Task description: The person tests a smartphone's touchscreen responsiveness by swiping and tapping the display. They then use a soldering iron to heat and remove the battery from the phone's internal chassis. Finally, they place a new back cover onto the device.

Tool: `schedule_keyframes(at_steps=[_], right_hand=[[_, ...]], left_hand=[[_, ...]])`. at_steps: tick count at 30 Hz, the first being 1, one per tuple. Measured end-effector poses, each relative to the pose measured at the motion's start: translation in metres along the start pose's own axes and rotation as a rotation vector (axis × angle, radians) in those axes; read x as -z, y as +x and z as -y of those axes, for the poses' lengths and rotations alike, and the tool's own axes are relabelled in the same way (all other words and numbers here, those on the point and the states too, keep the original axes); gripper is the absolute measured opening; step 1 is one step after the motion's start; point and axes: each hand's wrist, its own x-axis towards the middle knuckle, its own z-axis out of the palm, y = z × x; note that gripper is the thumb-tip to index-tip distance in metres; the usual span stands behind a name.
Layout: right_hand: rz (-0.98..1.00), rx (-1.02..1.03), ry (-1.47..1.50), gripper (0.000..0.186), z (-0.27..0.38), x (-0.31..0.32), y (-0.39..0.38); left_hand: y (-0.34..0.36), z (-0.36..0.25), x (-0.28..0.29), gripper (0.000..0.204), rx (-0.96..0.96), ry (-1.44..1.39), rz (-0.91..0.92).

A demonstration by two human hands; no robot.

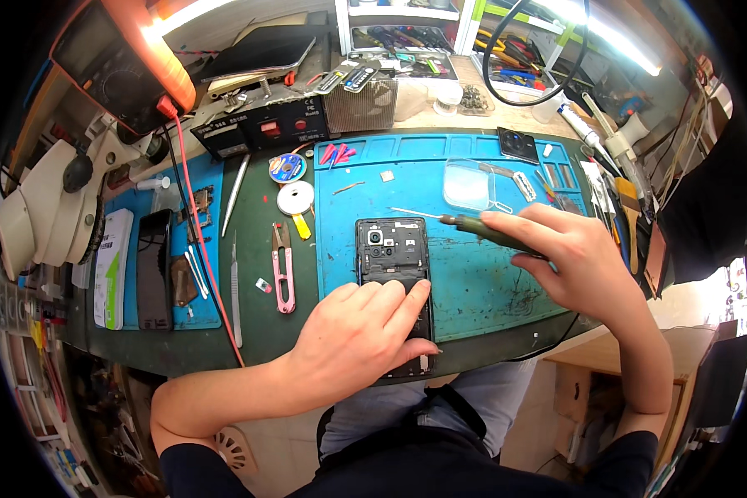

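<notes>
An opened smartphone (393, 261), its back off and its camera block and inner covers showing, lies upright on the blue repair mat (473, 290). My left hand (365, 332) is closed over the phone's lower half, fingers bent across it and thumb by its right edge, hiding much of that part. In my right hand (568, 253) is a screwdriver (494, 232) with a dark green handle. Its thin shaft points left, with the tip above the mat, just beyond the phone's top edge and apart from it.
Beyond the screwdriver sits a clear plastic box (468, 187). Left of the phone lie pink-handled snips (283, 270), solder spools (295, 197), a scalpel (236, 290) and another dark phone (154, 266). A red multimeter lead (197, 216) crosses the left side. A removed back cover (519, 144) lies at the far right.
</notes>
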Motion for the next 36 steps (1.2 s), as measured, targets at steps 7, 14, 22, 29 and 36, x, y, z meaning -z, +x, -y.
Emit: schedule_keyframes(at_steps=[7, 14, 22, 29, 36], right_hand=[[0.053, -0.044, 0.168, 0.063, 0.022, 0.023, -0.056], [0.095, -0.058, 0.353, 0.068, 0.040, 0.024, -0.092], [0.093, -0.049, 0.484, 0.072, 0.045, 0.017, -0.105], [0.192, -0.058, 0.719, 0.068, 0.052, 0.018, -0.113], [0.277, -0.176, 0.733, 0.068, 0.047, 0.044, -0.133]], left_hand=[[0.006, 0.006, 0.013, 0.045, -0.050, 0.012, -0.380], [-0.005, -0.002, 0.005, 0.023, -0.284, 0.040, -0.424], [-0.014, -0.004, 0.013, 0.023, -0.364, 0.003, -0.383], [-0.021, -0.008, 0.026, 0.022, -0.493, 0.045, -0.424], [-0.049, -0.010, 0.067, 0.014, -0.103, -0.051, -0.330]])
